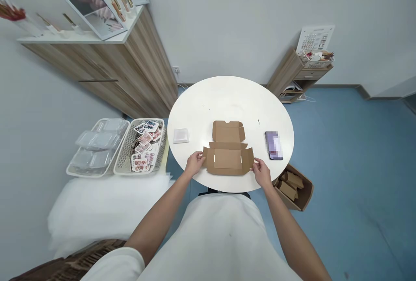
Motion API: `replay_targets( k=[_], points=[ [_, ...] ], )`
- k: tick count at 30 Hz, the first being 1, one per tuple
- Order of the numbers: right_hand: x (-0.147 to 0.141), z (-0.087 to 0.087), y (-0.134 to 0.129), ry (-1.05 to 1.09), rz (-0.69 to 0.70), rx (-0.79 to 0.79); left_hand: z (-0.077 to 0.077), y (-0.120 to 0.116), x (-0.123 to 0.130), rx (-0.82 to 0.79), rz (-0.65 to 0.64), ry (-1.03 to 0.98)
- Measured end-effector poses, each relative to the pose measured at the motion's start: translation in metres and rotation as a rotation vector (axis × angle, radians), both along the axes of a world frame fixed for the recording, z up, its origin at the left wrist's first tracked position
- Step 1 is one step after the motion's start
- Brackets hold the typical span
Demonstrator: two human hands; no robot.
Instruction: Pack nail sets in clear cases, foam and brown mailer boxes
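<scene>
An unfolded brown cardboard box lies on the round white table, its lid part toward the wall and its side flaps partly raised. My left hand pinches the flap on the left side. On the opposite side, my right hand grips the right flap near its lower corner. A small clear plastic packet rests to the left of the cardboard. Over on the right lies a phone with a blurred purplish screen.
Left of the table stand a white basket of printed cards and another basket of clear plastic cases. An open carton holding folded cardboard is on the floor at right. A wooden cabinet and a small shelf stand by the wall.
</scene>
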State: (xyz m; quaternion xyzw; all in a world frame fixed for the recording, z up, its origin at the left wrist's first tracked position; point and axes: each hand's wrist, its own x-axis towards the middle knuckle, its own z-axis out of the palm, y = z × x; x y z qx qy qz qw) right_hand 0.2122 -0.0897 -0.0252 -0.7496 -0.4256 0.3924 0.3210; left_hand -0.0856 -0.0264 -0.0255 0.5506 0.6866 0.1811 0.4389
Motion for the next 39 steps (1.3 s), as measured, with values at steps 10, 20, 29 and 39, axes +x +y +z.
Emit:
replay_targets(
  k=[10, 20, 29, 39],
  points=[
    [0.021, -0.016, 0.022, -0.238, 0.037, -0.102, 0.010, -0.011, 0.007, 0.375, -0.243, 0.363],
    [0.016, 0.008, 0.117, -0.115, 0.236, -0.157, 0.006, -0.023, 0.043, 0.304, -0.703, 0.513],
    [0.008, -0.020, 0.167, -0.026, 0.290, -0.225, -0.003, -0.012, 0.059, 0.280, -0.673, 0.573],
    [0.010, -0.021, 0.160, -0.128, 0.364, -0.192, 0.004, 0.005, 0.066, 0.303, -0.656, 0.646]
  ],
)
